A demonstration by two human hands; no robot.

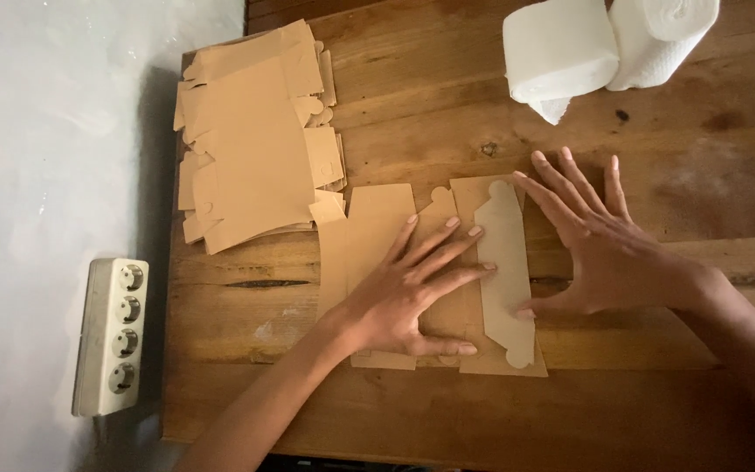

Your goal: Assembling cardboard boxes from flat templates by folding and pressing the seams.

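The person's left hand (pixel 404 293) lies flat and spread, palm down, on a flat cardboard box blank (pixel 430 280) that rests on the wooden table (pixel 447 131) near the table's front edge. The fingertips reach to a paler folded-over flap (pixel 507 280) along the blank's right side. The right hand (pixel 600 240) is also spread open, its fingers pressing on the upper end of that flap and its thumb touching the flap lower down; the palm rests on the table just beside the blank. Neither hand pinches anything. A stack of like cardboard blanks (pixel 251 140) sits at the far left of the table, touching the worked blank's corner. Two white paper rolls (pixel 605 44) stand at the far edge. A white power strip (pixel 114 336) lies on the grey floor left of the table
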